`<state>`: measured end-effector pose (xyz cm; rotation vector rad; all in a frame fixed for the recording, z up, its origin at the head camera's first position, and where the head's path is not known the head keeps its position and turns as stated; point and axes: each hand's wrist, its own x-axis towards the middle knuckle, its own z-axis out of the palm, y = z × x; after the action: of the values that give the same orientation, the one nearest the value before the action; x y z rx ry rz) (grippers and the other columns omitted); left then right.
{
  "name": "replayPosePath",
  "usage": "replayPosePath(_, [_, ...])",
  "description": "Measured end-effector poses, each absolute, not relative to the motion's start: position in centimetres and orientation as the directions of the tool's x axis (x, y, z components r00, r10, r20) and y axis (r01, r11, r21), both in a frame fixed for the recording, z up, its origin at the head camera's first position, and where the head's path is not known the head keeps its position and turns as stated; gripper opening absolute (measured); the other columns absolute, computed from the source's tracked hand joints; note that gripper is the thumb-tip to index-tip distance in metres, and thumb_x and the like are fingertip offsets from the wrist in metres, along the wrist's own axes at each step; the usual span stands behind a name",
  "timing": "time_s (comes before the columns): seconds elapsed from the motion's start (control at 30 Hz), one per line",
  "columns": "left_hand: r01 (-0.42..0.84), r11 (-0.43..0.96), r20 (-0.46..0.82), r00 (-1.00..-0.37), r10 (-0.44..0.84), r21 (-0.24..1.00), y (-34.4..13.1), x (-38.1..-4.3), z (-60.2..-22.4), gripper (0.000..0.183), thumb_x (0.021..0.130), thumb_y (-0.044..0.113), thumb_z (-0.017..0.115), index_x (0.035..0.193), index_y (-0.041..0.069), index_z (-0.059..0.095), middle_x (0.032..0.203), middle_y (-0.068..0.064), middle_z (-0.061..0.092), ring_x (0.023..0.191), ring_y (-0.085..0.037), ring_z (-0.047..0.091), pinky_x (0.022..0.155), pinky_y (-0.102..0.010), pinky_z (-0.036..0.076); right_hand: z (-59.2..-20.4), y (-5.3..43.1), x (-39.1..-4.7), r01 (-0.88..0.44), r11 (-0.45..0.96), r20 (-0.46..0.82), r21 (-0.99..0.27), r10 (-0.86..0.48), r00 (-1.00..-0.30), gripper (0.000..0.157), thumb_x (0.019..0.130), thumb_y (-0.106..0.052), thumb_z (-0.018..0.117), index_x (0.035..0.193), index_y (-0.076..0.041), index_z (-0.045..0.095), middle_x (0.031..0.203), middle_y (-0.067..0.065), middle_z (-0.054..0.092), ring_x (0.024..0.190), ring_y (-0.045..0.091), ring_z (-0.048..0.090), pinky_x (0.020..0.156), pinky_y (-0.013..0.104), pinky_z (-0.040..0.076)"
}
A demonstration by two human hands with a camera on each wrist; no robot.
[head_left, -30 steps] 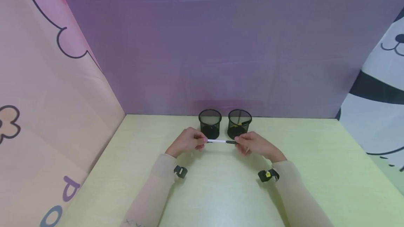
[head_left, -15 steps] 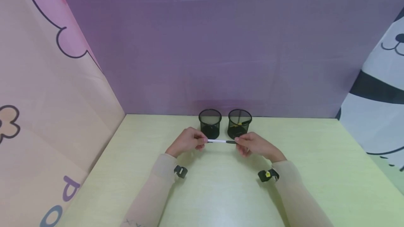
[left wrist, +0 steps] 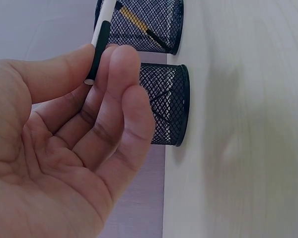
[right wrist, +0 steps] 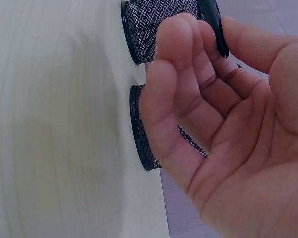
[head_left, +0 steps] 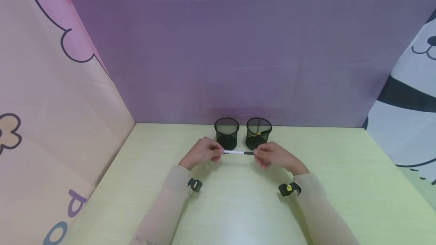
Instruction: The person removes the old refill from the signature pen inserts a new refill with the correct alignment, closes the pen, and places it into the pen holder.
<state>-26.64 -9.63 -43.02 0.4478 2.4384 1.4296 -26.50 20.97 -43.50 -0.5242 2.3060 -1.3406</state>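
A white pen (head_left: 234, 152) with a black grip is held level between both hands, over the table in front of two black mesh cups. My left hand (head_left: 203, 153) pinches its back end, where the left wrist view shows a black clip (left wrist: 100, 47). At the other end, thumb and fingers of my right hand (head_left: 277, 157) pinch the black grip (right wrist: 213, 22) near the bare writing tip. The left mesh cup (head_left: 226, 118) stands just behind the pen. Inside the right mesh cup (head_left: 259, 118) leans a yellow-and-black pen (left wrist: 134, 21).
Pale wood-grain table (head_left: 235, 207) beneath the hands. A purple cloth wall (head_left: 252, 48) rises right behind the cups, and printed panels flank both sides. A small dark camera sits at each wrist.
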Motion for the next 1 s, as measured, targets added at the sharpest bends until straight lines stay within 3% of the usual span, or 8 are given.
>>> replayPosePath(0.2, [0.12,0.46,-0.083,-0.914,0.397,0.879,-9.67,-26.6,-43.0,0.018,0.101,0.01,0.064,0.102,-0.003,0.076,0.08,-0.007,0.073,0.07,-0.012,0.065,0.073,-0.037,0.06,-43.7,21.1,-26.59,-0.142,0.466,-0.139,-0.873,-0.519,-0.843,0.033,0.107,-0.026,0.056,0.097,0.005,0.062,0.081,0.009,0.065,0.072,0.019,0.062,0.072,0.038,0.058])
replayPosePath(0.4, [0.121,0.461,-0.082,-0.915,0.395,0.879,-9.72,-26.61,-43.06,0.018,0.101,0.01,0.064,0.103,-0.003,0.076,0.08,-0.007,0.073,0.07,-0.012,0.065,0.074,-0.038,0.06,-43.88,21.21,-26.75,-0.136,0.479,-0.14,-0.867,-0.496,-0.857,0.032,0.105,-0.023,0.059,0.105,0.008,0.062,0.084,0.011,0.066,0.072,0.018,0.063,0.072,0.038,0.059])
replayPosePath(0.6, [0.118,0.464,-0.084,-0.915,0.394,0.878,-9.76,-26.63,-43.04,0.018,0.101,0.01,0.064,0.103,-0.003,0.076,0.081,-0.007,0.073,0.071,-0.013,0.065,0.073,-0.037,0.06,-43.86,21.22,-26.79,-0.128,0.48,-0.145,-0.868,-0.492,-0.858,0.031,0.105,-0.023,0.06,0.105,0.008,0.063,0.083,0.008,0.066,0.072,0.018,0.063,0.072,0.037,0.059])
replayPosePath(1.0, [0.103,0.466,-0.096,-0.919,0.383,0.879,-9.68,-26.44,-42.71,0.017,0.101,0.01,0.064,0.103,-0.002,0.076,0.084,-0.011,0.074,0.071,-0.013,0.065,0.074,-0.038,0.06,-43.6,21.27,-26.71,-0.128,0.468,-0.139,-0.874,-0.494,-0.858,0.03,0.105,-0.022,0.06,0.105,0.008,0.061,0.086,0.012,0.066,0.074,0.02,0.063,0.072,0.037,0.059])
